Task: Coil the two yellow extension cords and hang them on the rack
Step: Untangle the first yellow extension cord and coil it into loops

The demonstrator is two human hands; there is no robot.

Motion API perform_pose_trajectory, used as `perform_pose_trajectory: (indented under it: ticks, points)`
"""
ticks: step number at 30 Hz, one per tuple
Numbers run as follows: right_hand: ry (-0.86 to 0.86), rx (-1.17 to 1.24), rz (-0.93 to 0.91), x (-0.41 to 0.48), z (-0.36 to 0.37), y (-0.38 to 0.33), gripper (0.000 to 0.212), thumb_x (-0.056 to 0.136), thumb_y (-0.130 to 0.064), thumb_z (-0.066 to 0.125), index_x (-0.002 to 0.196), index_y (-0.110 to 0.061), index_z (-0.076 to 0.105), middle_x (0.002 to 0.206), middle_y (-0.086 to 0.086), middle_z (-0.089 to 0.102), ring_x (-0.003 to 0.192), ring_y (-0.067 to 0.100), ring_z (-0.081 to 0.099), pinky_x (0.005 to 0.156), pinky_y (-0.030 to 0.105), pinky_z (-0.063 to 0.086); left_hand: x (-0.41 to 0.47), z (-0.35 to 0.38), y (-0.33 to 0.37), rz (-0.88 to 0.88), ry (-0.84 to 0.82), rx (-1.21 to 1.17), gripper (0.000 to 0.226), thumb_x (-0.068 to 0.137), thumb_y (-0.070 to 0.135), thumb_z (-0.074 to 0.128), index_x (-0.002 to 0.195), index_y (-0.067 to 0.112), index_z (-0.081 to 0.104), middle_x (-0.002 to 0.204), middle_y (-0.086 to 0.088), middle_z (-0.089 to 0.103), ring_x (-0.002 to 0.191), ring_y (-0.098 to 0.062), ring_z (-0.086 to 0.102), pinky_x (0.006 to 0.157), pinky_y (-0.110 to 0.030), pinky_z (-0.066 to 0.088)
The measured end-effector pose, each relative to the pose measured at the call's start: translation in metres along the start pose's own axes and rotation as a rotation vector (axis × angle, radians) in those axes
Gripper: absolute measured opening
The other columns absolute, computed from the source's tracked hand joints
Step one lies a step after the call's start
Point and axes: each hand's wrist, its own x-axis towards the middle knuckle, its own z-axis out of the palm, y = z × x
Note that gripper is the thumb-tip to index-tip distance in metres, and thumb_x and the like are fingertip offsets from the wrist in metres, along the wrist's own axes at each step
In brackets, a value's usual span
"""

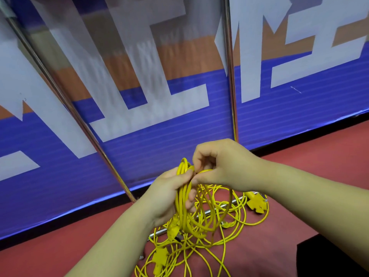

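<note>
The left hand (171,194) gripped the coil (182,196), hanging 12-to-6; the right hand (221,164) pinched a strand at its top. Loose cord (236,210) lay at 6, probably feeding the next loop.

The yellow extension cords (199,230) lie mostly as a loose tangle on the red floor (319,148), draped across the base bar of the chrome rack (230,76), their blocky yellow socket ends (257,203) among the strands. Several loops hang gathered as a coil (182,196), gripped in the left hand (163,198).
</note>
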Motion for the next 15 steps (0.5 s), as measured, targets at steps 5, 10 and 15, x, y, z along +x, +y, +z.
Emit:
perform_pose_trajectory:
  ticks: [5, 10, 15]
  points:
    - [-0.150, 0.061, 0.091, 0.003, -0.019, 0.003, 0.029, 0.074, -0.014, 0.087, 0.074, -0.014, 0.058, 0.055, -0.013, 0.058, 0.049, 0.001, 0.049, 0.052, 0.014, 0.039, 0.000, 0.005, 0.005, -0.039, -0.075, 0.025, 0.021, 0.095, 0.032, 0.054, 0.088, 0.012, 0.055, 0.058, -0.008, 0.040, 0.040, -0.014, 0.033, 0.044, -0.024, 0.036]
    - [-0.286, 0.172, 0.195, 0.001, -0.037, 0.014, 0.027, 0.079, -0.003, 0.081, 0.076, -0.011, 0.056, 0.071, 0.017, 0.065, 0.051, 0.008, 0.054, 0.051, 0.018, 0.042, -0.004, -0.001, 0.016, -0.062, -0.090, 0.104, 0.020, 0.096, 0.032, 0.053, 0.090, 0.012, 0.052, 0.057, -0.005, 0.036, 0.038, -0.009, 0.029, 0.041, -0.021, 0.030]
    - [-0.291, 0.195, 0.226, 0.000, -0.046, 0.026, 0.022, 0.080, 0.002, 0.078, 0.079, -0.010, 0.060, 0.071, 0.007, 0.065, 0.054, 0.011, 0.056, 0.053, 0.020, 0.044, -0.011, -0.012, 0.027, -0.110, -0.132, 0.231, 0.027, 0.091, 0.035, 0.060, 0.084, 0.010, 0.063, 0.051, 0.001, 0.031, 0.037, -0.006, 0.024, 0.038, -0.016, 0.025]
